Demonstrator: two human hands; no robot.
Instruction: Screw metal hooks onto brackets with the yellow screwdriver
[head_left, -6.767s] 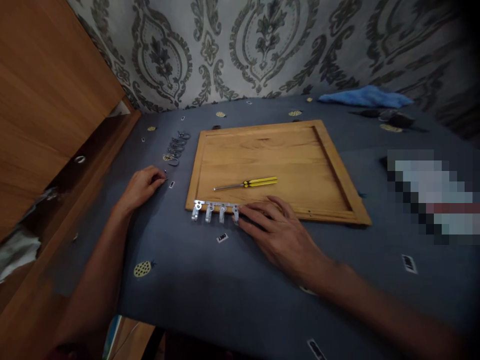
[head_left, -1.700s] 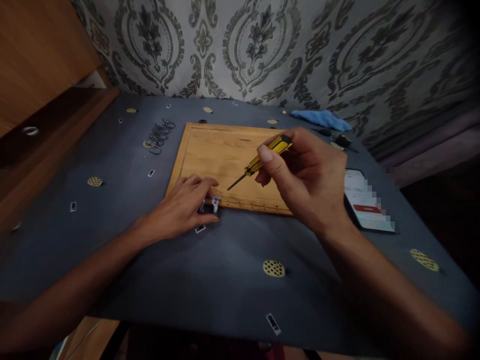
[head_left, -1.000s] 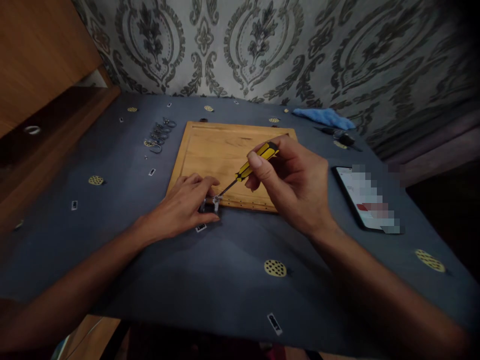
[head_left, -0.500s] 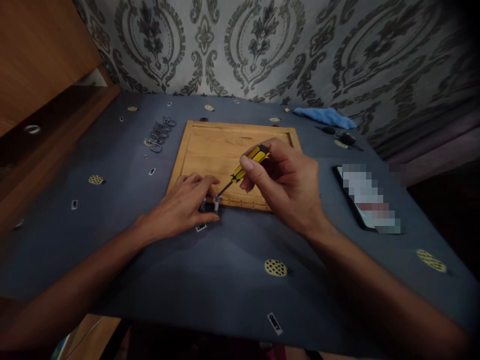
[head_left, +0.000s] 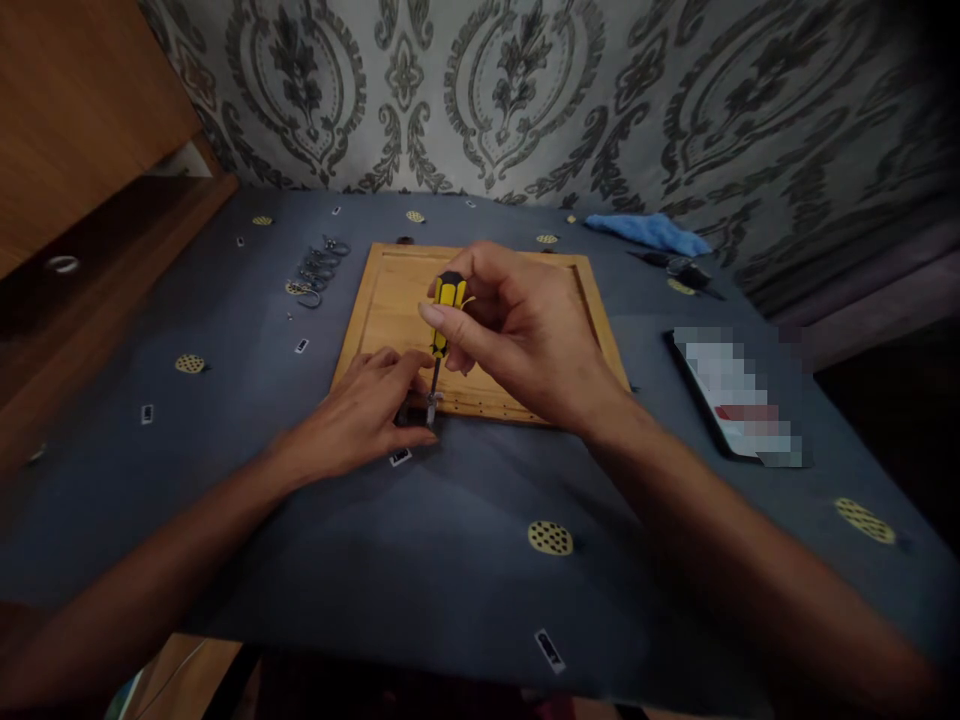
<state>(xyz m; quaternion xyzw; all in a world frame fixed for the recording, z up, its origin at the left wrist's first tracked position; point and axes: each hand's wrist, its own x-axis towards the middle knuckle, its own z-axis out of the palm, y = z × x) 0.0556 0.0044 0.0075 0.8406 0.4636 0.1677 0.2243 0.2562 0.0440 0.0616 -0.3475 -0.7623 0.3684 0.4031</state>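
My right hand (head_left: 525, 325) grips a small screwdriver (head_left: 451, 292) by its yellow and black handle. The screwdriver stands almost upright, its tip down at a small metal hook (head_left: 431, 406) on the near edge of a wooden board (head_left: 401, 300). From the left, my left hand (head_left: 375, 400) has its thumb and fingers closed about the hook, steadying it against the board; part of the hook is hidden by the fingers. Small dark holes run along the board's near edge to the right of the hook. The screw under the tip is too small to make out.
Several metal hooks (head_left: 321, 262) lie in a row left of the board. A phone (head_left: 739, 400) rests on the right, behind it a blue cloth (head_left: 649, 232) and a dark tool (head_left: 688, 272). Wooden furniture (head_left: 90, 120) borders the table (head_left: 360, 560) on the left.
My right hand has moved left and slightly up, bringing the screwdriver from a slant to nearly upright over the hook. My left hand stays almost in place.
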